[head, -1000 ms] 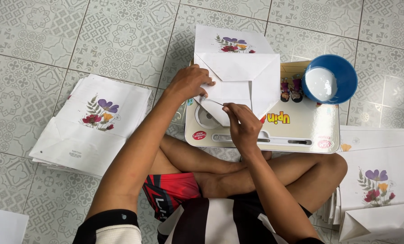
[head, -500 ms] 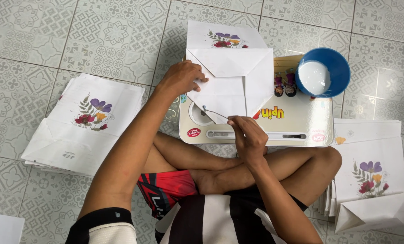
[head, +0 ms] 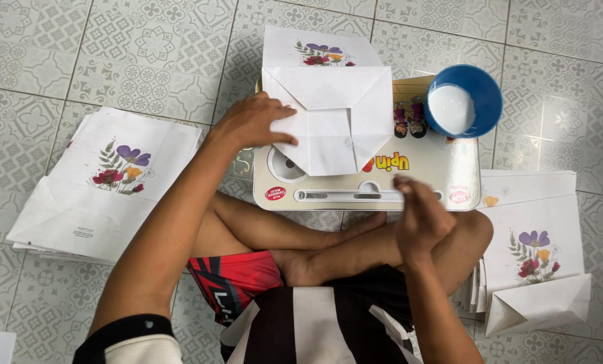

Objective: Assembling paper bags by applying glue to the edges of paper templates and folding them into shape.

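The left hand [head: 253, 125] lies flat, fingers spread, pressing the left edge of a white folded paper bag [head: 328, 118]; it grips nothing. The bag lies bottom-flap up on a cream plastic lap table [head: 423, 176], with a printed flower motif showing at its 12 o'clock end.

The right hand [head: 419, 219] is at the 4 o'clock side of the bag, over the front edge of the table. It is motion-blurred, with fingers loosely curled; whether it holds anything cannot be determined.

On the table there are two small round red labels, one at the front left corner [head: 274, 193] and one at the front right corner. A long grey slot runs between them.

One round blue bowl [head: 464, 101] containing white liquid stands at 2 o'clock from the bag, on the far right corner of the table.

Two stacks of flat white flower-printed paper bags lie on the patterned tile floor [head: 79, 54]: one stack [head: 106, 182] at 9 o'clock and one stack [head: 534, 236] at 4 o'clock. One folded bag [head: 541, 303] rests on the near end of the right stack.
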